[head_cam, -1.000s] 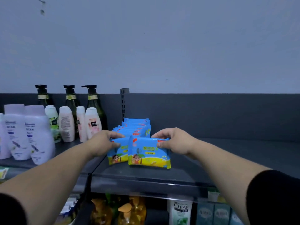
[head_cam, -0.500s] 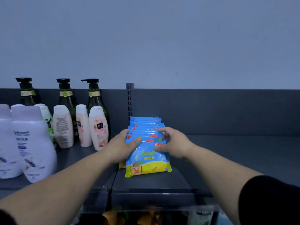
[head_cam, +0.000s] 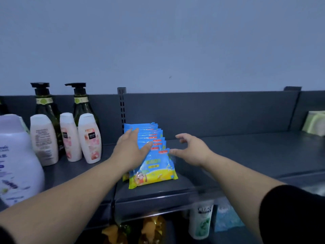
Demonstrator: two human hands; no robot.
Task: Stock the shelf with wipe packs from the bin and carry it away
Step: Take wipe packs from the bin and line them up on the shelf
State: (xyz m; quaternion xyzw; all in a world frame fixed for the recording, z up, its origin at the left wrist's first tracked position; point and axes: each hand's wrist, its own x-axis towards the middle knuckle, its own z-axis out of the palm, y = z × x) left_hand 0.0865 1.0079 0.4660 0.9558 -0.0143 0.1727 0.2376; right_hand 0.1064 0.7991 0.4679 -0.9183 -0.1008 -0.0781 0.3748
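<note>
Blue-and-yellow wipe packs (head_cam: 159, 140) stand in one overlapping row on the dark grey shelf (head_cam: 246, 155), leaning back, running from its rear toward its front edge. The front pack (head_cam: 154, 171) shows a cartoon child.

My left hand (head_cam: 131, 152) lies over the left side of the row of blue and yellow plastic wipe packs (head_cam: 154, 166), hiding it; behind the nearest pack only thin top edges show. The big lilac plastic bottle (head_cam: 15, 155) is cut by the left edge, the pale green soft packs (head_cam: 314, 124) by the right. The front lip of the dark grey metal shelf (head_cam: 246, 155) hides the cap of a white shampoo bottle (head_cam: 200, 224) below, and amber bottles (head_cam: 153, 229) run off the bottom.
</note>
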